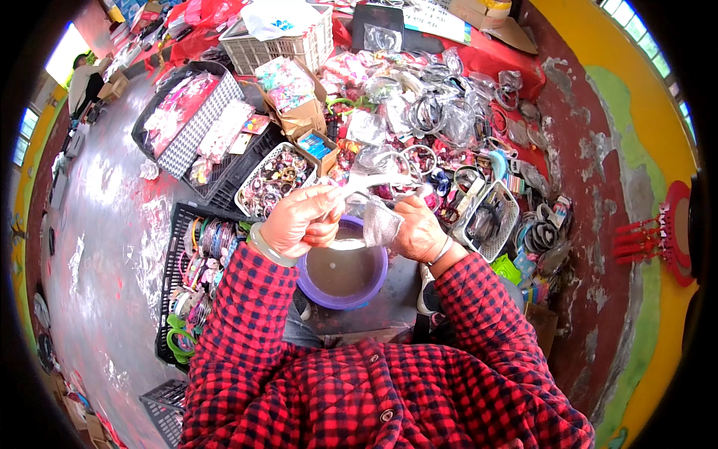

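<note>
My left hand (pixel 296 220) is closed, thumb and fingers pinching one side of a white hoop that looks like a headband (pixel 372 180). Its upper arc reaches across to my right hand (pixel 420 230), which is closed round a greyish-white cloth (pixel 383 225). The cloth hangs against the hoop's right side and covers part of it. Both hands are raised over a purple basin (pixel 327 301) of murky water. Whether my right fingers also grip the hoop through the cloth is hidden.
Left of the basin, a black crate (pixel 167 299) holds many hair hoops. Beyond it stand a white basket (pixel 245 200) of hair ties and a cardboard box (pixel 309 112). A heap of bagged headbands (pixel 449 120) spreads ahead. To the right sits another white basket (pixel 511 217).
</note>
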Available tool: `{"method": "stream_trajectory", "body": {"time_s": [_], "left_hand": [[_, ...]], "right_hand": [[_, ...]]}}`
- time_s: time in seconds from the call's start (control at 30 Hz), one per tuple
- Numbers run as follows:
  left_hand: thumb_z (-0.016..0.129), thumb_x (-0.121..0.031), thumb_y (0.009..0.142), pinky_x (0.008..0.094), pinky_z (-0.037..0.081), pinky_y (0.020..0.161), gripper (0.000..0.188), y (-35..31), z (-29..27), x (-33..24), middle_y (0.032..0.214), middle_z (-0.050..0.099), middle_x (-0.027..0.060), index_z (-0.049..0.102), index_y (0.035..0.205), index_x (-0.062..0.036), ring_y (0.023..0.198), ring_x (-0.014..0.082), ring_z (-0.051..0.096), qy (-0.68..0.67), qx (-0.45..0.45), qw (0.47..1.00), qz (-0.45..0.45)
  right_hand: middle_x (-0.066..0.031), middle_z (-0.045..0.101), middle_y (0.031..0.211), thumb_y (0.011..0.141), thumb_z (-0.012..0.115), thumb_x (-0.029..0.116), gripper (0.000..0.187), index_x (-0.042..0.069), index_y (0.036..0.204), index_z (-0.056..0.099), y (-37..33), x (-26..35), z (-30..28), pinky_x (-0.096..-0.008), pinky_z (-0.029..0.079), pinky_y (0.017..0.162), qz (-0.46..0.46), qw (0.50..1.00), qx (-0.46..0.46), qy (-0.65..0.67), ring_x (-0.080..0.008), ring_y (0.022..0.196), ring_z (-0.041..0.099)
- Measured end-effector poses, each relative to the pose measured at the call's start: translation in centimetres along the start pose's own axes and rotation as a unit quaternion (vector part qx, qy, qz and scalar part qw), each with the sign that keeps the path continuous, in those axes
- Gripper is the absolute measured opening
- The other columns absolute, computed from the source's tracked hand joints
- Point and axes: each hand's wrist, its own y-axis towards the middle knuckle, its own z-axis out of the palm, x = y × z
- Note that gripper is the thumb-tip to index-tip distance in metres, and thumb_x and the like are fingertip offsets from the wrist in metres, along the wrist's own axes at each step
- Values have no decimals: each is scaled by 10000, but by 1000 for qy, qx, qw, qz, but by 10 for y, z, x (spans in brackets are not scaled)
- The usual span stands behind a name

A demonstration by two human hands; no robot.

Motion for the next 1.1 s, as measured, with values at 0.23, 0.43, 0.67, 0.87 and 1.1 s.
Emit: {"method": "stream_trajectory", "body": {"time_s": [0.23,0.43,0.67,0.87,1.1], "left_hand": [[470,-250,921,186,225,414,263,-10,-17,-1,529,362,-47,514,797,-23,425,25,290,162,1,986,38],[458,-154,909,182,352,510,211,6,-27,12,665,495,-15,535,1009,15,575,47,451,329,-29,941,72],[485,-118,892,208,434,605,218,26,-27,43,770,550,22,511,1063,14,674,77,526,334,24,942,-24],[560,-133,849,218,434,586,124,35,-17,43,724,565,0,581,865,-12,658,66,528,403,-12,914,-41],[507,-130,891,240,440,633,138,31,-35,44,758,550,-1,566,896,-6,696,81,524,397,11,917,34]], "right_hand": [[-94,608,759,667,588,137,72,81,703,561,-18,-31,0,-350,448,701,290,944,144,-66,-261,787,585],[-21,610,926,944,416,197,242,56,1068,568,-49,-82,-28,-238,464,696,472,683,-299,470,-114,806,570],[-73,509,1200,896,471,111,304,66,1196,493,6,-25,-63,-360,347,968,291,560,-426,648,-197,1119,470],[-94,576,1117,751,468,-108,358,14,1067,584,-9,0,-47,-307,419,895,289,687,-147,650,-191,1073,521],[-145,616,1008,579,409,-128,417,0,911,626,15,2,-64,-383,388,938,161,895,65,411,-292,1126,500]]}}
